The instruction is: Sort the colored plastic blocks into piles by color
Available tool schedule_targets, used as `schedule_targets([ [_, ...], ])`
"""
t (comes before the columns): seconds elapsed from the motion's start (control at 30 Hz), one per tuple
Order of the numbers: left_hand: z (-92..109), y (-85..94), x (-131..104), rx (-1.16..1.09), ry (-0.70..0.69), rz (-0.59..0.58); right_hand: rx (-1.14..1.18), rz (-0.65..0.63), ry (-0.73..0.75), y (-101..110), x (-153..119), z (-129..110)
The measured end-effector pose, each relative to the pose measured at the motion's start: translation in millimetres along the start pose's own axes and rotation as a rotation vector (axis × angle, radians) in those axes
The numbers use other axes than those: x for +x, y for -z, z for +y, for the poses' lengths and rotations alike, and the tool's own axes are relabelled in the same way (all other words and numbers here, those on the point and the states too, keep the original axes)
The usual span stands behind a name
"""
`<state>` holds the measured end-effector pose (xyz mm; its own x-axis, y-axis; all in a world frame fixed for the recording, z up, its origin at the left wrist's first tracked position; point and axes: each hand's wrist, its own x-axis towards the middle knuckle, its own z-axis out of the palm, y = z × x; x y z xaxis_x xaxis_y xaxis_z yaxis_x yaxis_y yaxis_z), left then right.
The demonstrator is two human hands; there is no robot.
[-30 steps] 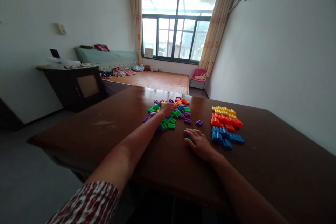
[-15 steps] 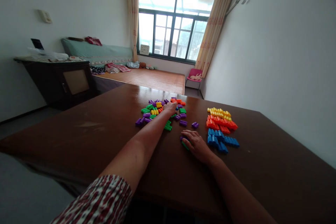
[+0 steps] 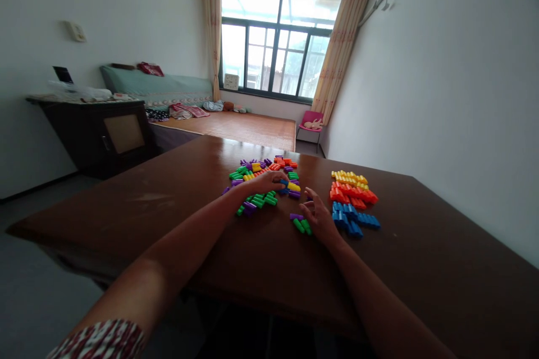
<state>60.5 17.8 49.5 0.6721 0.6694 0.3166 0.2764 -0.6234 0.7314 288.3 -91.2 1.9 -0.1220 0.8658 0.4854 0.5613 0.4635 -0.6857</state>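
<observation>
On the table's middle lies a mixed heap of small ribbed plastic building blocks, among them green blocks (image 3: 263, 199). My left hand (image 3: 267, 181) is closed on a joined blue and yellow block (image 3: 293, 186) at the heap's right side. My right hand (image 3: 318, 217) is open, its fingers apart and curved toward the left hand. Below its fingers lie a purple block (image 3: 296, 217) and two green blocks (image 3: 302, 226). Part of another purple piece shows behind the right fingers. Beside the right hand are sorted blue blocks (image 3: 351, 219), orange blocks (image 3: 353, 193) and yellow blocks (image 3: 350, 179).
The brown table (image 3: 168, 224) spreads to both sides of the blocks. Beyond its far edge are a low bed (image 3: 248, 126) and a pink chair (image 3: 310, 122). A dark cabinet (image 3: 92, 129) stands at the left.
My left hand has drawn back from the far heap, bringing the blue and yellow block. My right hand has lifted off the purple and green blocks and opened toward the left.
</observation>
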Motion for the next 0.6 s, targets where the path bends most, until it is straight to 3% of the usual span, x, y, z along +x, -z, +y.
schedule_targets([
  [0.17, 21, -18.2, -11, -0.085, -0.042, -0.165, 0.104, 0.017, -0.059, 3, -1, -9],
  [0.37, 20, -6.5, -11, -0.166, 0.068, 0.028, 0.042, 0.084, -0.119, 5, -3, 1],
  [0.47, 20, -8.2, -14, -0.291, 0.122, 0.09, -0.115, 0.111, 0.01, 5, 0, 2],
  [0.6, 26, -25.8, -11, -0.425, 0.175, 0.128, -0.171, 0.154, 0.153, 6, 0, -7],
])
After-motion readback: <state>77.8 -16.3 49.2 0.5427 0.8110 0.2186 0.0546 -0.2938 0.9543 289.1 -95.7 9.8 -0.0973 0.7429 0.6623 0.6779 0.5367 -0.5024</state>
